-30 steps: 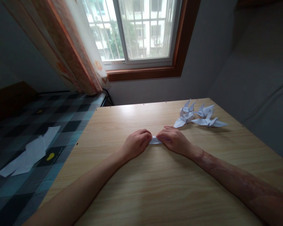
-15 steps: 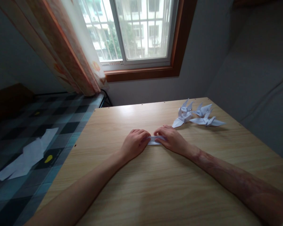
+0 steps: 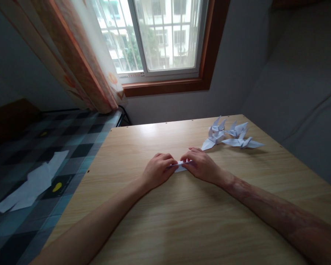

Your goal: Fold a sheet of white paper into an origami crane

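A small folded white paper [image 3: 180, 166] lies flat on the wooden table [image 3: 182, 221], near its middle. My left hand [image 3: 157, 170] has its fingers curled and pinches the paper's left end. My right hand [image 3: 200, 164] presses and pinches the right end with bent fingers. The two hands nearly touch, and most of the paper is hidden under them.
Several white paper cranes [image 3: 229, 136] sit in a cluster at the table's far right. Left of the table is a bed with a checked cover [image 3: 44, 154] and a loose white sheet [image 3: 30, 182]. A window [image 3: 157, 35] and curtain [image 3: 79, 55] stand behind.
The hands have drawn closer together over the paper, so less of it shows. The view shifted slightly between the earliest frame and now.
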`<state>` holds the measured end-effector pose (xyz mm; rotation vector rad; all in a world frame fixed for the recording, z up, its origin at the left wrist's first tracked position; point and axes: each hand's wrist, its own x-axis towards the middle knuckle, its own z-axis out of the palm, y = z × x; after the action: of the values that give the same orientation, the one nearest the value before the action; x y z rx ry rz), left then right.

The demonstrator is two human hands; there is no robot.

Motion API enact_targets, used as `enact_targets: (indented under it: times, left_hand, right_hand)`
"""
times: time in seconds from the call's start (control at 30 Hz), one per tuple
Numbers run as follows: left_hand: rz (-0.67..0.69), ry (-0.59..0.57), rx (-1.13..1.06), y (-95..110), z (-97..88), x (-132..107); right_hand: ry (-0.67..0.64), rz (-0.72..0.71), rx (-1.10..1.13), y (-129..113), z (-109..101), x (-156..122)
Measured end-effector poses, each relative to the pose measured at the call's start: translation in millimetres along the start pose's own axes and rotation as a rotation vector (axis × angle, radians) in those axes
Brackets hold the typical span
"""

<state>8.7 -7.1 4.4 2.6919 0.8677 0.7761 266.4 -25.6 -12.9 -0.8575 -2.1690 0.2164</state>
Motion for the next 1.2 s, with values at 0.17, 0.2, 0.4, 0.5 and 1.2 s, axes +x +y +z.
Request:
enact_targets:
  times: [0.17, 0.2, 0.4, 0.5, 1.2]
  left_hand:
    - [-0.238, 0.132, -0.310, 5, -5.7, 4]
    - [-0.320, 0.170, -0.417, 5, -5.7, 4]
    - [-0.616, 0.249, -0.940, 5, 4.5, 9]
    - [-0.601, 0.267, -1.051, 9, 10.8, 10]
    - [-0.395, 0.095, -1.098, 27, 7.8, 10]
  right_hand:
    - [0.320, 0.127, -0.036, -7, -7, -2]
    - [0.380, 0.148, -0.053, -9, -9, -2]
    - [0.243, 0.138, 0.084, -21, -8, 4]
    - [0.211, 0.207, 0.206, -30, -4, 7]
    - [0.096, 0.508, 0.872, -17, 5, 8]
